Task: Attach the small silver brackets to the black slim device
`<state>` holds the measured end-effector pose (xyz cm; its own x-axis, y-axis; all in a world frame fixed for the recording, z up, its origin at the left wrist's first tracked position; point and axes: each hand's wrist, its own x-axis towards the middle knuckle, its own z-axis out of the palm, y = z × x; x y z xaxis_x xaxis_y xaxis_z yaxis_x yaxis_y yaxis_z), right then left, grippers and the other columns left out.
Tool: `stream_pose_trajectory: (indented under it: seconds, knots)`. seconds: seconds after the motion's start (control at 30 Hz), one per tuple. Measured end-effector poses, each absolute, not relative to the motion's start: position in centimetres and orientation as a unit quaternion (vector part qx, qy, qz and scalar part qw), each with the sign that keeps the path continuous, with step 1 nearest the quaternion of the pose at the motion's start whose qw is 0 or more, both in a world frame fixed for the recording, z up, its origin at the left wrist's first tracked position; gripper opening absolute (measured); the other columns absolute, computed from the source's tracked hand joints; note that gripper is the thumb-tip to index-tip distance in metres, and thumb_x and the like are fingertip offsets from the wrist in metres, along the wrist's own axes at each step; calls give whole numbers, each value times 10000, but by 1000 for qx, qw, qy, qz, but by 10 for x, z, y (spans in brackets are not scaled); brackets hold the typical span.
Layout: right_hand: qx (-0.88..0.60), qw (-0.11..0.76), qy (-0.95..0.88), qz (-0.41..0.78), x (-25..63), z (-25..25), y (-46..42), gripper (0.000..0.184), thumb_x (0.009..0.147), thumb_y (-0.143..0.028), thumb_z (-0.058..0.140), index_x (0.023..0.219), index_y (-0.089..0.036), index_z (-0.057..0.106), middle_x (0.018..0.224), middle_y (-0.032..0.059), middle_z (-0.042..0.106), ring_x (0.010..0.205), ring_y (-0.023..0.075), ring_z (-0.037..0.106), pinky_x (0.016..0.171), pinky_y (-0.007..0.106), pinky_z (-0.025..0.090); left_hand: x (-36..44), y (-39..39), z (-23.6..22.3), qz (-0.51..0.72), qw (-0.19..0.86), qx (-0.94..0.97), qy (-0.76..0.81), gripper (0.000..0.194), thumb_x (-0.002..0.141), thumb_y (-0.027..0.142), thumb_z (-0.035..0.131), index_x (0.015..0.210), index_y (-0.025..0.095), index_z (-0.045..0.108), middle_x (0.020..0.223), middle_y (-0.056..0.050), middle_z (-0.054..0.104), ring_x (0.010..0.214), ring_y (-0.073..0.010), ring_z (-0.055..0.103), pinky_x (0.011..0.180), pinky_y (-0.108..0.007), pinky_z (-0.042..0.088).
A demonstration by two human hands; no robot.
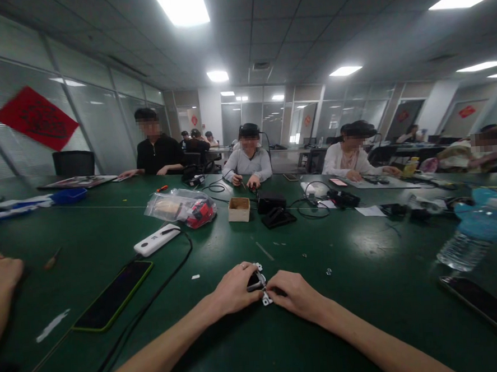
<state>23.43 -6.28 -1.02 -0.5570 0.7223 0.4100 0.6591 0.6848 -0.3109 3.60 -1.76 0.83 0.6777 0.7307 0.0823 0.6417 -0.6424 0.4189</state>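
My left hand (233, 289) is wrapped round a small white and dark part with rounded lugs (267, 301), just above or on the green table; its exact kind I cannot make out. The fingertips of my right hand (298, 296) are pinched together at the right side of this same part, and whatever tiny piece they may grip is hidden. Small shiny ring-like pieces (329, 271) lie to the right of my right hand. A white scrap (195, 277) rests left of my left hand.
On the green table (225, 350) are a phone (114, 297), a white power strip (157, 240) with a black cable, a plastic bag (169, 206), a small box (239, 210), and a water bottle (466, 243) above another phone (483, 306). Another person's hand (1, 279) is at left. Several people sit across.
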Motion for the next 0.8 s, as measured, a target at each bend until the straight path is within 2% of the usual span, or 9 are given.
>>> stream_pose_trajectory:
  seconds: [0.2,0.37,0.5,0.67,0.8]
  knots:
    - [-334,80,-936,-76,227,16,-59,117,884,-157,510,887,-120,621,844,76,656,739,156,585,654,264,451,34,-16,7,119,186,901,374,560,747,352,622,1265,198,475,1255,-91,522,1092,-258,527,946,-346,419]
    - [-290,-38,-951,-105,215,46,-56,82,840,-111,572,879,-118,643,835,63,673,756,170,602,666,273,460,33,-17,9,116,180,901,376,523,736,352,626,1222,208,494,1238,-84,530,1076,-251,533,923,-333,431]
    - [-277,-79,-951,-110,207,55,-54,54,805,-128,630,837,-138,672,800,57,685,756,180,620,665,277,464,34,-21,11,124,177,902,374,529,758,412,603,1228,202,481,1213,-90,542,1056,-258,536,898,-350,447]
    - [-247,-102,-954,-137,194,52,-50,68,796,-148,643,757,-131,697,725,68,693,704,189,630,611,280,464,34,-23,8,130,168,901,378,536,763,376,603,1255,225,453,1224,-88,533,1060,-255,536,906,-341,436]
    - [-257,-110,-950,-139,183,50,-49,61,783,-141,652,782,-113,706,720,89,702,721,212,642,645,307,480,34,-23,3,137,166,902,375,494,746,318,601,1218,237,478,1216,-77,537,1077,-253,530,922,-333,426]
